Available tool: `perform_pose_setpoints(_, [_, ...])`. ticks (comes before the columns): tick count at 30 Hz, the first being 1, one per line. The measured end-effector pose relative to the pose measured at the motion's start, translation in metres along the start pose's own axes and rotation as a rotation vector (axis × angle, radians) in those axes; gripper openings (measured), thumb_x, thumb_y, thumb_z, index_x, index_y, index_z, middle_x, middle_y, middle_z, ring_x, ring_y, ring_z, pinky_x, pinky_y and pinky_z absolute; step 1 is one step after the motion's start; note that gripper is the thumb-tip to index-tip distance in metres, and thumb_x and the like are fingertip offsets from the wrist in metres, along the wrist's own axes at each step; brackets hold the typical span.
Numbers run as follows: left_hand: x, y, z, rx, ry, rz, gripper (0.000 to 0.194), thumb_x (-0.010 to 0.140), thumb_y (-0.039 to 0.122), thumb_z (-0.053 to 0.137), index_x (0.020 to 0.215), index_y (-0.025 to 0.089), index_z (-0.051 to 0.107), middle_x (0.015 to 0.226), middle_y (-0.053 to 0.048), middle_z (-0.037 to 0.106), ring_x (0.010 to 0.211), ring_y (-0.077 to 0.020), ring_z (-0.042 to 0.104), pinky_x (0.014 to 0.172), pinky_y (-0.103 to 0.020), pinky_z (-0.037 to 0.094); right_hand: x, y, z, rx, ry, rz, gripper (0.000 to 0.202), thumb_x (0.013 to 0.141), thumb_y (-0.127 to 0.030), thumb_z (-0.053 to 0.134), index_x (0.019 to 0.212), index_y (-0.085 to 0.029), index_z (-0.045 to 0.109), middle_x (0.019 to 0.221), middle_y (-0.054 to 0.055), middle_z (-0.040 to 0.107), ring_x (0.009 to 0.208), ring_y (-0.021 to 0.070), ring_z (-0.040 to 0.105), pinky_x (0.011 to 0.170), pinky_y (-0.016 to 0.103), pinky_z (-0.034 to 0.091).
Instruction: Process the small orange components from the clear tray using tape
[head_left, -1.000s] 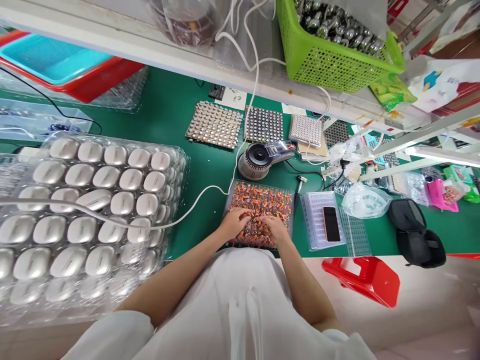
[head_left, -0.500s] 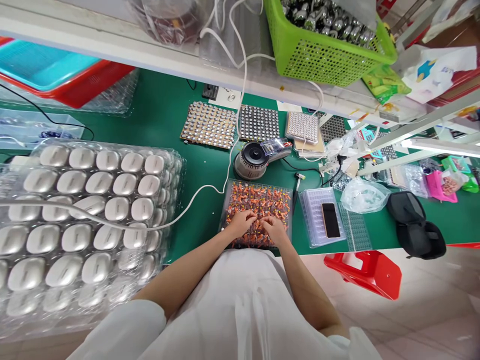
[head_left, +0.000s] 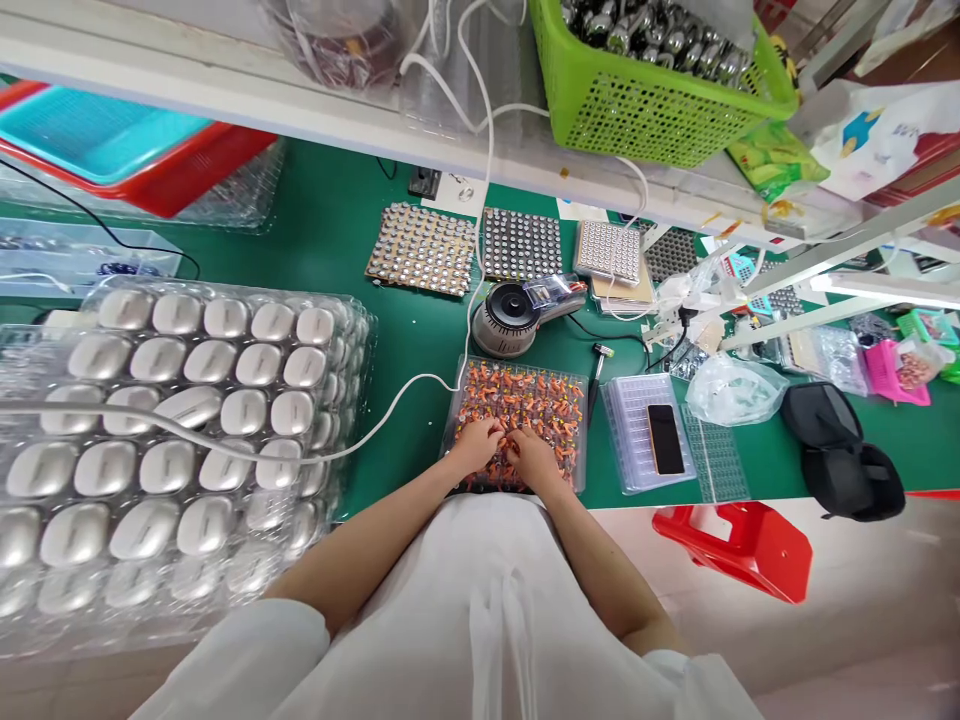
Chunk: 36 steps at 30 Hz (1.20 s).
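In front of my body lies a clear plastic tray (head_left: 574,430) filled with rows of small orange parts (head_left: 517,385) that carry yellow bits. My left hand (head_left: 478,445) rests over the left-middle of these parts, its fingers pinched together. Close beside it, my right hand (head_left: 534,458) bends over the right-middle of the tray with its fingertips curled down among the orange parts. What either hand pinches is too small or too hidden to make out. Just behind the tray stands a round grey device with a black top (head_left: 510,312).
Stacked clear trays of silver rounded cases (head_left: 187,360) fill the left. A white cable (head_left: 397,415) crosses to the tray. On the right are a screwdriver-like tool (head_left: 596,375), a phone (head_left: 665,440) on plastic trays and a black case (head_left: 840,450). A green basket (head_left: 645,110) sits on the shelf.
My right hand has shifted slightly left and down over the tray, its fingers curling further in. My left hand stays nearly in place. The whole view has moved slightly.
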<state>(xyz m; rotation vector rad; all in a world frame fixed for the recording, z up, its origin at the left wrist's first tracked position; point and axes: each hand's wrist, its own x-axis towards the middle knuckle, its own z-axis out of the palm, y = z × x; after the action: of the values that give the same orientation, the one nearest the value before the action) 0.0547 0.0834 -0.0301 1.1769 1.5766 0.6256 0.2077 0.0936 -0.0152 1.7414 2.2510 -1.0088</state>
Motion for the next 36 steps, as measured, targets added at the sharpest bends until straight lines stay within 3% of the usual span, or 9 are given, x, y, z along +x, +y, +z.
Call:
perform_pose_setpoints(5, [-0.009,0.010,-0.014,-0.091,0.050,-0.044,0.018,0.080,0.027,0.053,0.083,0.017,0.067,0.078,-0.005,0.070,0.075,-0.0195,0.062,0.070,-0.029,0.045,-0.002,-0.004,-0.002,-0.034,-0.007,0.001,0.023,0.083,-0.020,0.052,0.103,-0.023,0.064,0.106,0.007,0.060,0.089,0.0197,0.059,0.073,0.027,0.040])
perform_pose_setpoints(9, [-0.027,0.028,-0.034,-0.219,0.029,-0.066,0.027,0.080,0.037,0.053,0.088,0.015,0.068,0.079,-0.005,0.071,0.069,-0.0178,0.063,0.062,-0.027,0.046,-0.009,-0.005,-0.014,0.021,-0.003,-0.034,0.038,0.077,-0.008,0.051,0.110,-0.023,0.063,0.108,0.008,0.060,0.088,0.0190,0.060,0.074,0.027,0.042])
perform_pose_setpoints(12, [-0.046,0.045,-0.052,-0.292,0.015,-0.069,0.031,0.079,0.042,0.057,0.090,0.015,0.069,0.081,-0.005,0.072,0.068,-0.0167,0.062,0.063,-0.026,0.046,-0.020,-0.010,-0.038,0.094,0.033,-0.070,0.037,0.082,-0.010,0.047,0.116,-0.019,0.059,0.108,0.008,0.061,0.090,0.0176,0.059,0.077,0.027,0.044])
perform_pose_setpoints(15, [-0.064,0.064,-0.070,-0.388,0.014,-0.077,0.030,0.076,0.042,0.063,0.089,0.016,0.071,0.082,-0.004,0.071,0.071,-0.0161,0.061,0.067,-0.026,0.046,-0.036,-0.026,-0.068,0.367,0.032,-0.156,0.029,0.091,-0.025,0.044,0.116,-0.019,0.057,0.102,0.006,0.064,0.083,0.0155,0.059,0.071,0.026,0.046])
perform_pose_setpoints(17, [-0.074,0.076,-0.079,-0.472,-0.005,-0.095,0.029,0.073,0.041,0.068,0.087,0.017,0.072,0.078,-0.003,0.070,0.070,-0.0154,0.059,0.067,-0.025,0.045,-0.046,-0.043,-0.087,0.592,0.004,-0.248,0.027,0.088,-0.033,0.053,0.112,-0.022,0.059,0.099,0.005,0.065,0.078,0.0152,0.059,0.067,0.026,0.046])
perform_pose_setpoints(20, [-0.085,0.090,-0.090,-0.596,-0.056,-0.118,0.026,0.071,0.039,0.071,0.084,0.016,0.073,0.076,-0.003,0.069,0.068,-0.0142,0.057,0.064,-0.024,0.043,-0.057,-0.069,-0.103,0.703,0.017,-0.313,0.020,0.082,-0.034,0.063,0.097,-0.022,0.064,0.088,0.002,0.065,0.069,0.0135,0.055,0.061,0.025,0.043])
perform_pose_setpoints(23, [-0.090,0.098,-0.098,-0.735,-0.082,-0.141,0.024,0.071,0.036,0.073,0.084,0.015,0.073,0.075,-0.003,0.067,0.067,-0.0125,0.056,0.063,-0.023,0.043,-0.060,-0.087,-0.104,0.790,0.027,-0.294,0.013,0.082,-0.033,0.063,0.087,-0.020,0.063,0.079,0.001,0.063,0.064,0.0121,0.052,0.058,0.024,0.041])
perform_pose_setpoints(28, [-0.096,0.099,-0.109,-0.892,-0.098,-0.167,0.024,0.071,0.033,0.074,0.087,0.015,0.072,0.079,-0.003,0.067,0.071,-0.0129,0.058,0.068,-0.024,0.045,-0.054,-0.101,-0.099,1.043,-0.075,-0.226,0.016,0.080,-0.034,0.066,0.084,-0.020,0.061,0.071,-0.001,0.060,0.061,0.0110,0.051,0.054,0.023,0.039])
perform_pose_setpoints(36, [-0.097,0.098,-0.111,-0.741,0.033,-0.057,0.020,0.071,0.031,0.073,0.083,0.016,0.071,0.078,-0.001,0.067,0.072,-0.0126,0.057,0.070,-0.023,0.045,-0.048,-0.112,-0.095,1.093,-0.115,-0.185,0.018,0.077,-0.036,0.069,0.080,-0.020,0.062,0.066,-0.002,0.057,0.058,0.0101,0.049,0.054,0.023,0.039])
